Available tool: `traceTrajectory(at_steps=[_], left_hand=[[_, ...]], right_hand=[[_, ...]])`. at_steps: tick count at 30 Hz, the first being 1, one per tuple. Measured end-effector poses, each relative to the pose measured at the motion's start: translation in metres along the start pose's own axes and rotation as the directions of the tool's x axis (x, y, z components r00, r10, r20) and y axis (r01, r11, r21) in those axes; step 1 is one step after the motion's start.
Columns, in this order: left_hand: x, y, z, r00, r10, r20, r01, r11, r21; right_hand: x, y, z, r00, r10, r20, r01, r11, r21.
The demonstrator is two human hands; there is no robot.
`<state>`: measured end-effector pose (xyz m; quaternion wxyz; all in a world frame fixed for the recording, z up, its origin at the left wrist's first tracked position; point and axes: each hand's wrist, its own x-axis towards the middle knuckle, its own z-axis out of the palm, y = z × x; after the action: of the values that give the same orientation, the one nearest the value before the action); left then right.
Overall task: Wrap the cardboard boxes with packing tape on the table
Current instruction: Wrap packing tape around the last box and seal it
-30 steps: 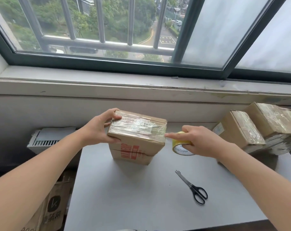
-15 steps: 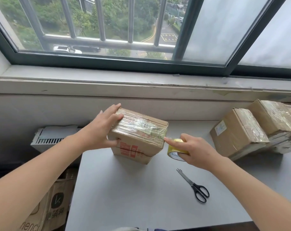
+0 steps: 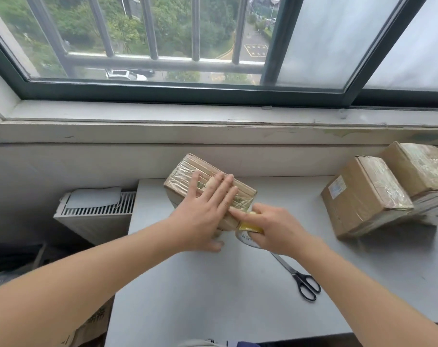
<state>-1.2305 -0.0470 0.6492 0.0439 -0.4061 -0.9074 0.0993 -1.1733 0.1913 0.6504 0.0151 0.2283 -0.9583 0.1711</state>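
A barred window [image 3: 150, 46] looks out over trees and a road, and below its sill a pale grey bench [image 3: 213, 309] stands against the wall. Toward the bench's far left side is a cardboard box [image 3: 185, 171], turned at an angle to the bench's edge, its top face banded with shiny clear tape. The left hand [image 3: 203, 219] lies flat across that top with fingers straight and together, its grip released (pressing, not clasping). Just beside the box's near right corner, the right hand [image 3: 278, 229] has its grip wrapped round a roll of packing tape [image 3: 249, 227] with a yellow core, the forefinger stretched out to touch the box's edge. Black-handled scissors [image 3: 305, 284] lie on the bench, partly hidden by the right forearm. At the far right, a nearer taped box [image 3: 358, 206] and a farther taped box [image 3: 418, 171] lean together, touching. Left of the bench, lower down, stands a white ribbed heater [image 3: 95, 211].
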Motion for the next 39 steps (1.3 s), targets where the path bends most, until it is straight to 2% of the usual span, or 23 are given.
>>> traceTrajectory(at_steps=[3, 6, 8, 12, 15, 18, 20, 21, 23, 25, 27, 29, 31, 35, 39], left_hand=[[0.007, 0.004, 0.006, 0.998, -0.013, -0.067, 0.015, 0.999, 0.032], [0.016, 0.001, -0.003, 0.998, -0.032, -0.052, 0.033, 0.999, 0.008], [0.032, -0.002, -0.015, 0.999, -0.03, 0.016, 0.03, 1.0, 0.009], [0.057, 0.0, -0.021, 0.99, 0.135, 0.046, -0.137, 0.99, 0.039], [0.063, -0.004, -0.017, 0.986, 0.167, 0.0, -0.167, 0.986, 0.012], [0.063, -0.03, -0.028, 0.996, 0.092, -0.006, -0.092, 0.983, -0.16], [0.059, -0.048, -0.042, 0.997, 0.067, -0.029, -0.072, 0.936, -0.345], [0.055, -0.054, -0.049, 0.998, 0.057, -0.031, -0.065, 0.873, -0.484], [0.048, -0.061, -0.056, 0.997, 0.042, -0.064, -0.076, 0.65, -0.756], [0.042, -0.065, -0.053, 0.994, 0.033, -0.109, -0.111, 0.465, -0.878], [0.036, -0.065, -0.042, 0.994, 0.039, -0.105, -0.112, 0.407, -0.906], [0.03, -0.061, -0.025, 0.994, 0.039, -0.1, -0.108, 0.389, -0.915], [0.022, -0.061, -0.013, 0.995, 0.014, -0.095, -0.093, 0.357, -0.929], [0.014, -0.072, -0.01, 1.0, 0.011, -0.014, -0.017, 0.333, -0.943], [0.009, -0.071, -0.006, 1.0, 0.005, 0.029, 0.024, 0.418, -0.908]], right_hand=[[0.001, 0.0, -0.001, 0.996, 0.063, -0.058, -0.064, 0.998, -0.012], [0.001, 0.003, -0.001, 0.998, 0.065, -0.015, -0.065, 0.998, -0.009], [0.0, 0.004, 0.001, 0.997, 0.074, 0.007, -0.074, 0.997, -0.021], [-0.004, 0.002, 0.005, 0.995, 0.099, 0.01, -0.099, 0.995, 0.016], [-0.007, 0.005, -0.004, 0.992, 0.129, 0.012, -0.129, 0.991, 0.017], [-0.011, 0.006, -0.03, 0.975, 0.191, -0.118, -0.162, 0.963, 0.216], [-0.005, -0.001, -0.053, 0.965, 0.158, -0.207, -0.094, 0.953, 0.289], [-0.001, -0.008, -0.065, 0.963, 0.124, -0.24, -0.05, 0.955, 0.292], [0.014, -0.02, -0.092, 0.961, 0.081, -0.263, -0.004, 0.96, 0.28], [0.027, -0.03, -0.118, 0.985, 0.041, -0.166, -0.001, 0.972, 0.236], [0.04, -0.035, -0.131, 1.0, 0.014, 0.017, -0.016, 0.991, 0.131], [0.052, -0.042, -0.131, 0.979, 0.026, 0.204, -0.03, 0.999, 0.017], [0.062, -0.051, -0.122, 0.951, 0.051, 0.306, -0.035, 0.998, -0.058], [0.082, -0.06, -0.11, 0.935, 0.025, 0.354, 0.027, 0.99, -0.141], [0.096, -0.071, -0.096, 0.934, -0.029, 0.356, 0.094, 0.982, -0.167]])
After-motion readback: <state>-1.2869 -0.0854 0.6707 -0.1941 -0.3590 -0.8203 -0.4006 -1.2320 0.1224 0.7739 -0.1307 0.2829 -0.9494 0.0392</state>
